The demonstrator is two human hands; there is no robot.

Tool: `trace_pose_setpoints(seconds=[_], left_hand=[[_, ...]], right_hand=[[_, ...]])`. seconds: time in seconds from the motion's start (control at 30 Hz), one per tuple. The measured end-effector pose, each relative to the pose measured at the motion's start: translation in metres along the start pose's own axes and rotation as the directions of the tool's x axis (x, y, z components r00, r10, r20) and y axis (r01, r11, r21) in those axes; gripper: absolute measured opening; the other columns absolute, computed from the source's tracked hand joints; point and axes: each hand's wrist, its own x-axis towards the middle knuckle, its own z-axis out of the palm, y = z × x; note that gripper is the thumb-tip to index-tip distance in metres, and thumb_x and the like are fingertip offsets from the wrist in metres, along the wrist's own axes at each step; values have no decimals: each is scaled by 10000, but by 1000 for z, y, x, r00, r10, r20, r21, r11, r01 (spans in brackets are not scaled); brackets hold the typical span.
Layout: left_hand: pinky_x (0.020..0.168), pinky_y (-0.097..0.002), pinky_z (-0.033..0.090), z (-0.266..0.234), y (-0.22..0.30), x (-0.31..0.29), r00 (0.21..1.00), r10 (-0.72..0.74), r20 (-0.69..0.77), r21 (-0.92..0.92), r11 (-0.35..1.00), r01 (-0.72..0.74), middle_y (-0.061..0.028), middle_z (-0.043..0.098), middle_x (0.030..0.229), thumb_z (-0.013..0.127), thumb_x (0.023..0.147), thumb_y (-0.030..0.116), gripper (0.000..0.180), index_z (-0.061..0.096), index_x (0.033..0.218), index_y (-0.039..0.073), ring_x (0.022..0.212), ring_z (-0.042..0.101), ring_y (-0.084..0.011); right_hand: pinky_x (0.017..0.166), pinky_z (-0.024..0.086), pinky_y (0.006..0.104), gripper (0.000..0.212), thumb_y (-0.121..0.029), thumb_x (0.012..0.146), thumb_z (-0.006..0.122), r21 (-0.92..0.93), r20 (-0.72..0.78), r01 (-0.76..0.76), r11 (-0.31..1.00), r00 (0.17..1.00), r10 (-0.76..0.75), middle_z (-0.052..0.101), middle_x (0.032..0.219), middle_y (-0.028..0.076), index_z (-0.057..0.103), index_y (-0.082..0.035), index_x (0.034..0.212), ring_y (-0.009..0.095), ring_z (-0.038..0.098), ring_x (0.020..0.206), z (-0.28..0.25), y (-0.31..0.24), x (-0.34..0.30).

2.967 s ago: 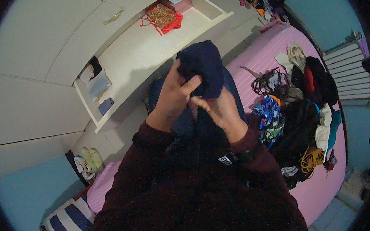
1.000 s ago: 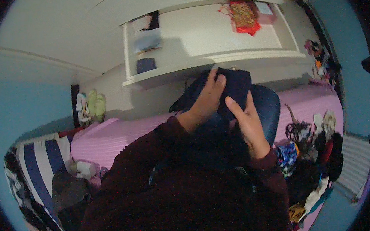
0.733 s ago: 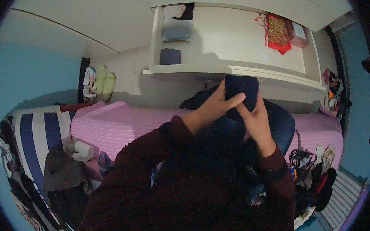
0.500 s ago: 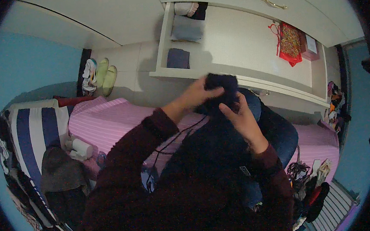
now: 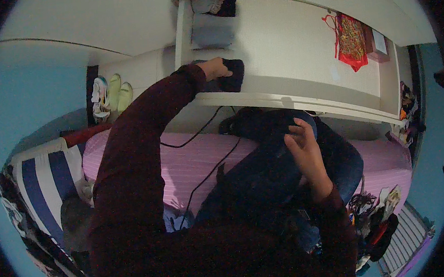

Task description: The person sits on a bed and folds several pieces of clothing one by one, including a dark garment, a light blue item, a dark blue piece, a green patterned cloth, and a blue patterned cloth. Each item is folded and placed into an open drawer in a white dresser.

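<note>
My left hand point(image 5: 214, 68) reaches into the open white drawer point(image 5: 287, 36), fingers closed on a small, dark, folded cloth point(image 5: 234, 78). The cloth is at the drawer's near left corner, against a folded navy cloth point(image 5: 210, 85) that my hand and sleeve partly cover. Behind these lies a folded grey-blue cloth point(image 5: 213, 36). A pale rolled cloth point(image 5: 206, 4) and a black one point(image 5: 229, 5) sit at the back left. Over my jeans point(image 5: 336, 151), my right hand point(image 5: 306, 150) is held with fingers apart and nothing in it.
A red drawstring pouch point(image 5: 351, 42) and a box point(image 5: 377, 50) occupy the drawer's right end. Green slippers point(image 5: 124, 96) stand on the floor at left. A black cable point(image 5: 209, 176) crosses the pink striped bedding point(image 5: 182, 162). Cluttered items point(image 5: 377, 225) lie at lower right.
The dark folded cloth was between both hands above my lap. My left hand has carried it forward and left into the drawer; my right hand has let go and stayed over my lap.
</note>
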Motion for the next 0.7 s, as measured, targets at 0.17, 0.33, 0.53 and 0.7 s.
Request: trace_pose_setpoints(seconds=[0.17, 0.33, 0.53, 0.7], left_hand=[[584, -362, 496, 14, -13, 4, 983, 75, -165, 195, 980, -42, -261, 590, 873, 763, 702, 279, 742, 361, 1152, -151, 764, 627, -300], [716, -392, 488, 5, 10, -13, 873, 417, -253, 690, 710, -139, -256, 575, 969, 777, 654, 275, 652, 437, 1098, -60, 892, 595, -335], [872, -437, 415, -21, 15, 10, 857, 476, 197, 562, 662, -496, -207, 577, 1028, 724, 694, 192, 465, 521, 1077, 24, 994, 535, -376], [810, -437, 457, -17, -27, 41, 842, 415, 346, 342, 780, -525, -192, 608, 1061, 566, 792, 180, 325, 563, 1077, 23, 963, 579, -363]], right_hand=[[833, 475, 326, 518, -114, 851, 607, 2, -29, -54, 999, 998, 54, 481, 1194, 160, 346, -84, 1297, 197, 559, 969, -11, 9, -2], [832, 478, 328, 523, -112, 849, 606, 37, -39, -36, 999, 999, 37, 481, 1200, 163, 346, -82, 1301, 203, 571, 967, -18, 12, -8], [827, 484, 335, 508, -108, 839, 613, 1, -105, -15, 1000, 994, 15, 487, 1184, 166, 375, -72, 1286, 216, 578, 958, -34, 13, -28], [801, 492, 345, 488, -110, 829, 615, -36, -269, 16, 999, 963, -25, 497, 1156, 177, 394, -41, 1258, 243, 596, 904, -56, 27, -74]])
